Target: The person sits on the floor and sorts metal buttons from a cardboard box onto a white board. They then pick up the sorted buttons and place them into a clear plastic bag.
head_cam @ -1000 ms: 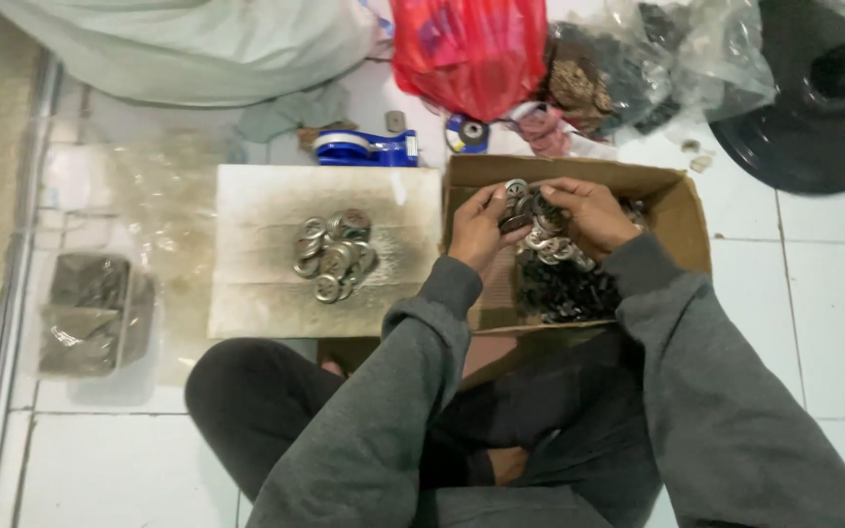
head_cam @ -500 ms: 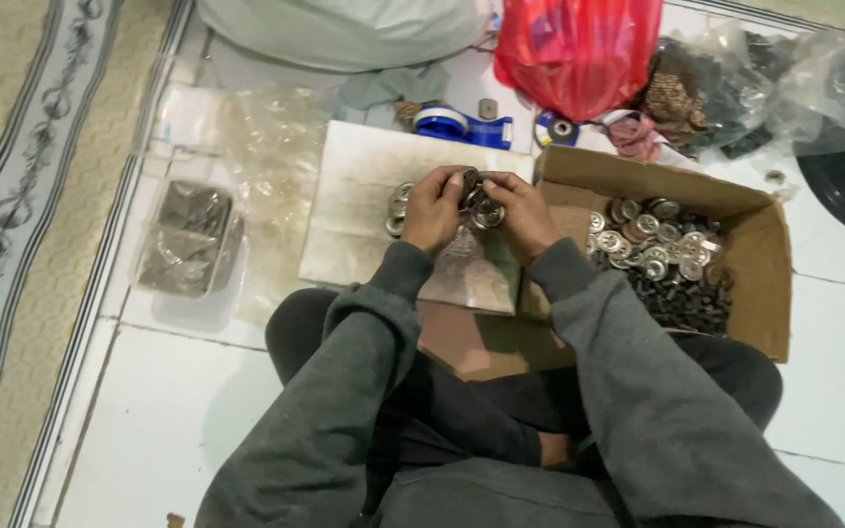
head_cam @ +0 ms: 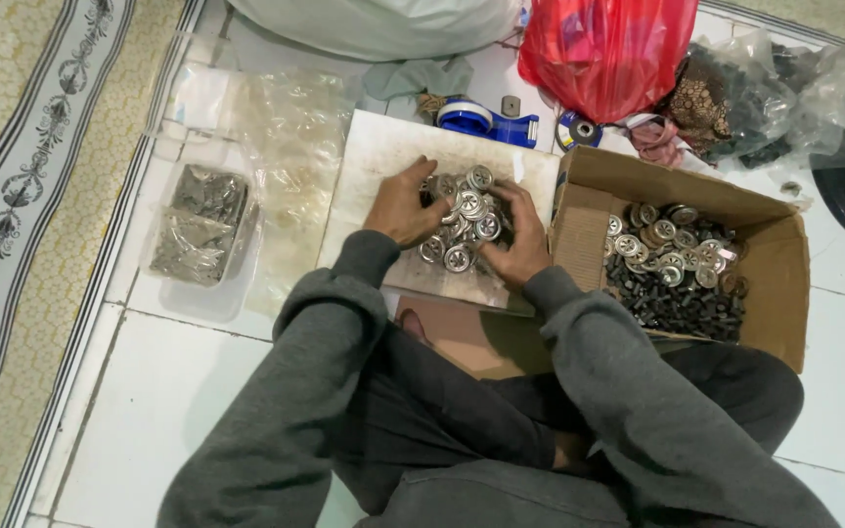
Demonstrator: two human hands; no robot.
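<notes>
Pile of round silver metal discs [head_cam: 464, 227]: centre of the frame, lying on a pale square board [head_cam: 383, 156] set on the white tiled floor [head_cam: 178, 391].
Left hand [head_cam: 401, 207]: at the pile's left edge, fingers curled loosely against the discs.
Right hand [head_cam: 518, 240]: at the pile's right edge, fingers bent inward and touching the discs; whether either hand pinches a single disc cannot be told, since the fingers cover it.
Cardboard box [head_cam: 775, 293]: right of the board, open, holding more discs above a heap of small dark parts.
Blue tape dispenser [head_cam: 486, 119]: upper centre, just beyond the board.
Red plastic bag [head_cam: 603, 49]: top of the frame.
Clear plastic tub [head_cam: 198, 235]: left of the board, grey contents.
</notes>
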